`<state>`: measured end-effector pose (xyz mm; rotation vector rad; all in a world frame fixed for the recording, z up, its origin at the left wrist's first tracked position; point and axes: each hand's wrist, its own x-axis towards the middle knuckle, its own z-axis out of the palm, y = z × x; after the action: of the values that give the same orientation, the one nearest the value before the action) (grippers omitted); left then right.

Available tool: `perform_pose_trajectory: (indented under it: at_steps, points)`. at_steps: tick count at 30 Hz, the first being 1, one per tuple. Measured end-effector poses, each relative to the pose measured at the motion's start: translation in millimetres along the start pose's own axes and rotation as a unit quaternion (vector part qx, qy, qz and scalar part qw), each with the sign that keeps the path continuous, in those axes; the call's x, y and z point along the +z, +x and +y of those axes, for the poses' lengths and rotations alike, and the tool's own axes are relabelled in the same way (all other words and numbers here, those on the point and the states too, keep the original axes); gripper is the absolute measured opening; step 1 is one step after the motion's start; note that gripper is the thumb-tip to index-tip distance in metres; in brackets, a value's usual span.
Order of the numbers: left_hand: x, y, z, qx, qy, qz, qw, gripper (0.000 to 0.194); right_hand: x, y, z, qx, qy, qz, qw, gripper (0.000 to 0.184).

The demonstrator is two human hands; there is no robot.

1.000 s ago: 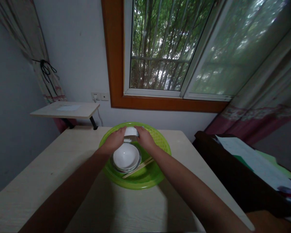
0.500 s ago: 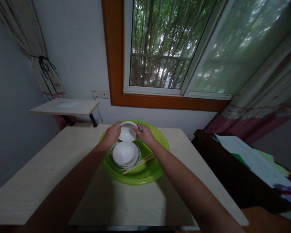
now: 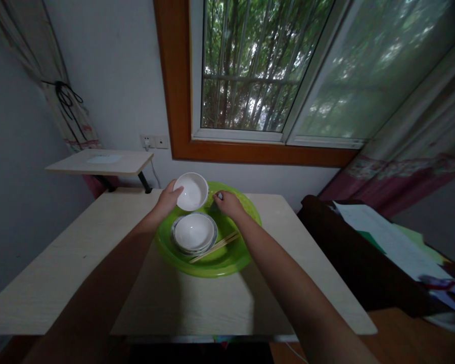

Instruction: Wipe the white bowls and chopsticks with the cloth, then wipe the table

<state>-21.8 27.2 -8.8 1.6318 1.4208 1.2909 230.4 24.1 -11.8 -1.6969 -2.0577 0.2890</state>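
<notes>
My left hand (image 3: 167,198) grips a white bowl (image 3: 191,192) by its left rim. The bowl is tilted so that its inside faces me, above the far left part of a green basin (image 3: 212,270). To the right of it, my right hand (image 3: 227,203) is closed over the basin, with a small greyish thing (image 3: 220,195) poking out between the fingers; its kind is unclear. Inside the basin, another white bowl (image 3: 195,231) rests on a stack of dishes with a patterned rim. Light wooden chopsticks (image 3: 215,247) lie slantwise to the right of the stack.
The basin stands on a pale wooden table (image 3: 136,288). A small raised shelf (image 3: 132,164) with a paper on it is at the back left. Wall sockets (image 3: 154,142) and a window lie behind. To the right, papers (image 3: 387,240) cover a dark piece of furniture.
Both hands were on the bowl. The right hand has let go of it, while the left has lifted it up and left and turned its inside toward me. The view has tipped slightly downward.
</notes>
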Motion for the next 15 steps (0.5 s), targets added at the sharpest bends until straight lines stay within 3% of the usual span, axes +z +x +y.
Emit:
perform_pose_trajectory:
  at_steps: [3,8,13,15]
  points:
    - [-0.6,-4.4,4.3,-0.013,-0.075,-0.086,0.993,0.065,-0.3,-2.8,-1.9,0.008,-0.023,-0.012,1.0,0.039]
    - [-9.7,-7.6,10.6,-0.043,-0.054,-0.23,0.971,0.073,-3.4,-6.7,-7.3,0.022,-0.068,-0.037,0.997,0.053]
    - [-21.7,-9.6,13.5,-0.042,-0.008,-0.27,0.962,0.066,-2.5,-9.7,-13.5,-0.001,-0.095,-0.038,0.995,0.06]
    - [-25.5,-12.1,13.5,-0.022,0.019,-0.255,0.967,0.062,-2.0,-10.6,-15.2,-0.005,-0.11,-0.04,0.993,0.062]
